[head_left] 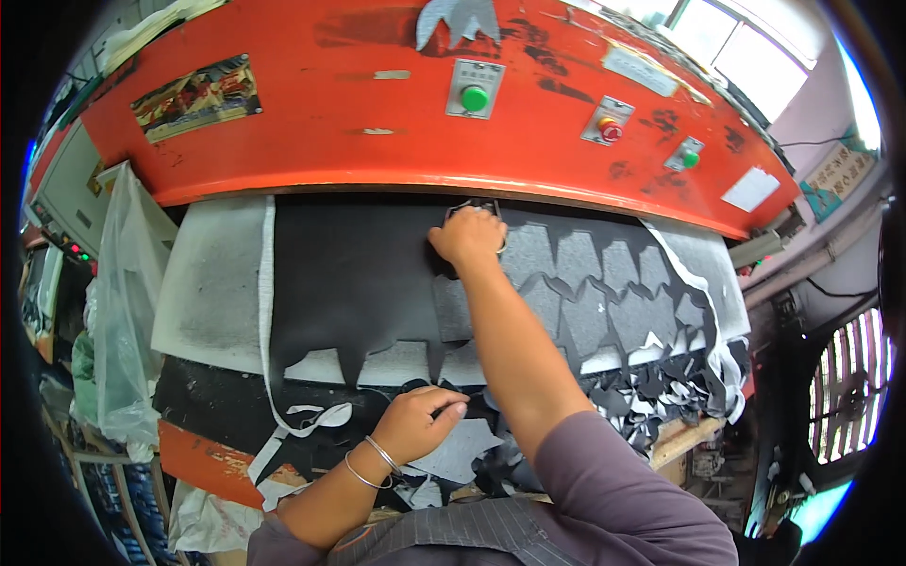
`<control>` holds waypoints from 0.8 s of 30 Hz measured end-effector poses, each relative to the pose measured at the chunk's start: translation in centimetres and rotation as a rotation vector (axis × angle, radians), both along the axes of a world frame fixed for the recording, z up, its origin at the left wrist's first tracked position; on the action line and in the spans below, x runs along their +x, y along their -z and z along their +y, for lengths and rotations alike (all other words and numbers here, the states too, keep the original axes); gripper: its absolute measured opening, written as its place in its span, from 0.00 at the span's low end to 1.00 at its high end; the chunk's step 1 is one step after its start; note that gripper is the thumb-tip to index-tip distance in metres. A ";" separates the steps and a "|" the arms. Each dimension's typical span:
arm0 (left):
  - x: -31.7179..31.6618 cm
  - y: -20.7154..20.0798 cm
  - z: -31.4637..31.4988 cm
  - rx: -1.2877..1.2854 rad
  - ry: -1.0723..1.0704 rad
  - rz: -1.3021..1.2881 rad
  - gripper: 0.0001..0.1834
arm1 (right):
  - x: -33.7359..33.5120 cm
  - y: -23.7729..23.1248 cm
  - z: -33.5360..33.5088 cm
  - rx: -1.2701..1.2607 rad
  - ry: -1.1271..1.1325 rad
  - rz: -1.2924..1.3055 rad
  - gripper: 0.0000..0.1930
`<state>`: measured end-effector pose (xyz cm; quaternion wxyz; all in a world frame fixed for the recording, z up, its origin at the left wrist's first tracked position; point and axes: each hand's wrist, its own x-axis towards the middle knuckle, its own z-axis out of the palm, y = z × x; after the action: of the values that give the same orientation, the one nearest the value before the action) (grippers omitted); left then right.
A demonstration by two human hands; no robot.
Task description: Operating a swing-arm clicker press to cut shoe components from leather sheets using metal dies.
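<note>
Striped apron cloth [462, 530] lay nearest us, bottom centre. At upper centre our right hand [470, 234] grasped a metal frame [487, 205] on the black sheet [359, 269]; our left hand [418, 426], loosely half-open, was near grey scraps [461, 451] at lower centre. An orange machine [330, 113] spanned the top. Our grip hid most of the frame; the upper-right window [755, 61] was cropped.

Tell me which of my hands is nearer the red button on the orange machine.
Right. Your right hand is below and left of the red button, near the black sheet's far edge; your left hand is farther down, near its front edge.
</note>
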<state>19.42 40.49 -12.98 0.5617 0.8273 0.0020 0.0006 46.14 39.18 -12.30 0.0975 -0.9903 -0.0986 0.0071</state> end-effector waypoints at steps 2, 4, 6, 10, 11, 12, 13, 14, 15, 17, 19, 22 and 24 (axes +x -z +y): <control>0.3 0.7 -0.8 -0.008 -0.033 -0.049 0.10 | 0.8 -0.2 -1.6 0.028 0.007 0.084 0.29; 0.5 2.0 -0.6 -0.119 -0.148 -0.065 0.18 | 0.8 -1.4 -3.3 0.235 -0.050 0.298 0.26; 0.9 2.8 0.1 -0.235 -0.206 -0.080 0.25 | -1.8 -2.3 -7.3 0.776 -0.141 0.413 0.21; 1.3 1.3 0.9 -0.228 -0.175 -0.119 0.58 | -10.9 -2.8 -13.2 1.234 -0.310 0.588 0.19; 1.7 1.4 0.2 -0.230 -0.111 -0.152 0.66 | -13.1 -3.8 -14.2 1.281 -0.325 0.644 0.20; 1.5 1.5 -0.8 -0.245 -0.016 -0.064 0.72 | -15.0 -4.2 -15.2 1.347 -0.325 0.783 0.20; 1.5 1.1 -1.9 -0.321 0.045 -0.101 0.73 | -16.1 -4.1 -15.9 1.407 -0.315 0.925 0.20; 0.7 1.0 -2.4 -0.237 0.006 -0.113 0.70 | -16.8 -3.8 -16.1 1.405 -0.323 0.945 0.20; 0.2 0.8 -2.9 -0.150 -0.018 -0.126 0.68 | -17.1 -3.5 -16.6 1.430 -0.299 0.996 0.20; -0.7 0.6 -2.6 -0.127 -0.053 -0.124 0.66 | -17.5 -3.6 -16.6 1.465 -0.267 1.058 0.19; -1.2 0.4 -2.5 -0.109 -0.075 -0.129 0.64 | -17.3 -3.9 -15.7 1.283 -0.436 0.969 0.18; -3.2 1.8 -3.2 -0.498 -0.376 -0.205 0.42 | -18.1 -4.5 -14.0 1.105 -0.621 1.042 0.15; -5.5 2.5 -2.6 -0.254 -0.483 -0.131 0.24 | -18.2 -5.6 -13.2 0.945 -0.698 0.953 0.13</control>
<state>13.90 37.89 -15.52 0.6434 0.7240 0.1631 0.1875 27.96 25.99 -6.66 0.5359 -0.6444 -0.3460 0.4217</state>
